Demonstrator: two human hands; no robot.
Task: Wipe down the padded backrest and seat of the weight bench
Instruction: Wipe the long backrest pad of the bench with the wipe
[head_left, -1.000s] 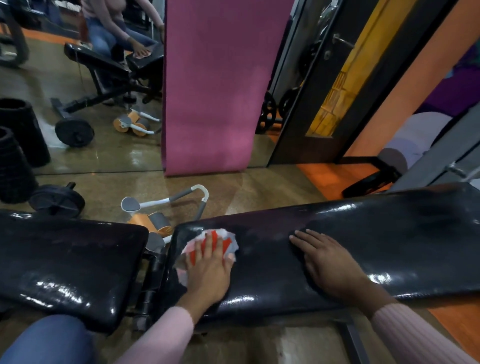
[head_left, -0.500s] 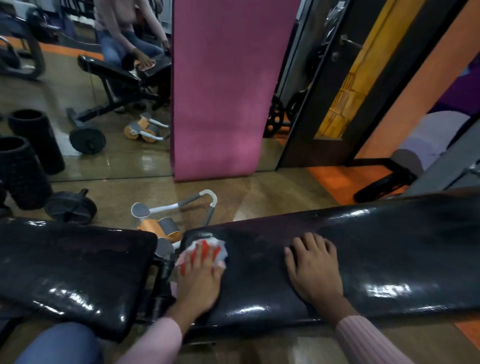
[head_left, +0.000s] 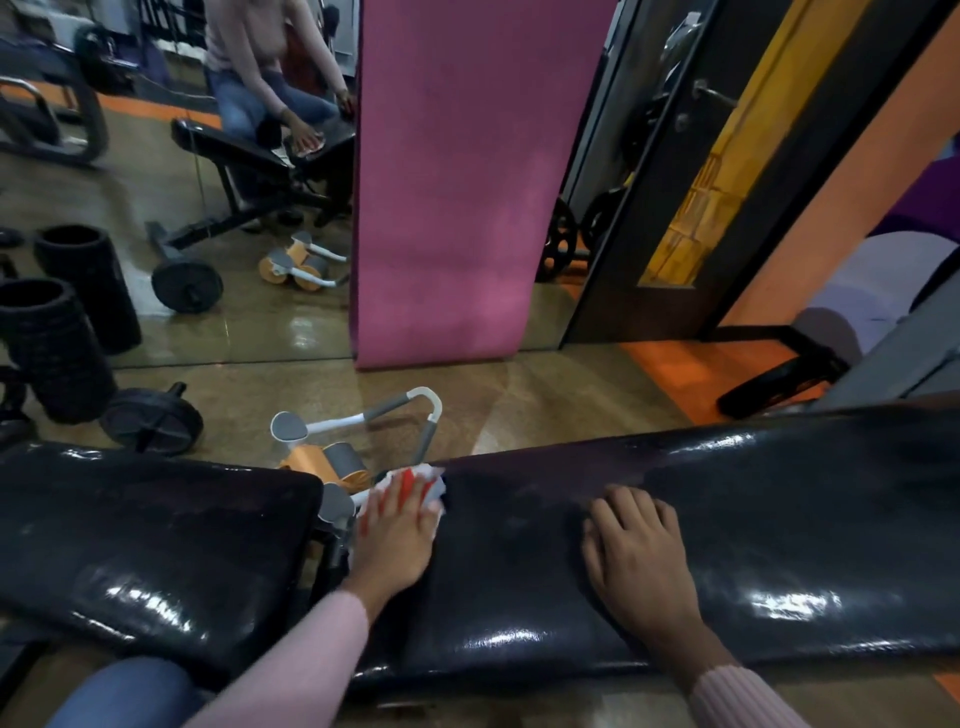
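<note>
Black vinyl on the long backrest pad (head_left: 727, 519) is glistening. The left hand (head_left: 397, 540) is pressing a red-and-white cloth (head_left: 415, 480) flat, fingers straight and close together, at the pad's end nearest the seat pad (head_left: 145, 535). The right hand (head_left: 639, 551) is resting spread on the backrest. Judging by this, wiping is underway; whether the seat is done is unclear.

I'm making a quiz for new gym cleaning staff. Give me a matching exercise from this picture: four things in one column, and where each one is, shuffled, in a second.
Things
1. cloth
2. right hand
3. pink mat
4. orange ab roller

Places
A. standing upright against the mirror
B. on the floor just beyond the gap between the two pads
C. under the left hand, at the backrest's end
D. flat on the backrest, holding nothing

Pairs: 1-C, 2-D, 3-A, 4-B
</note>
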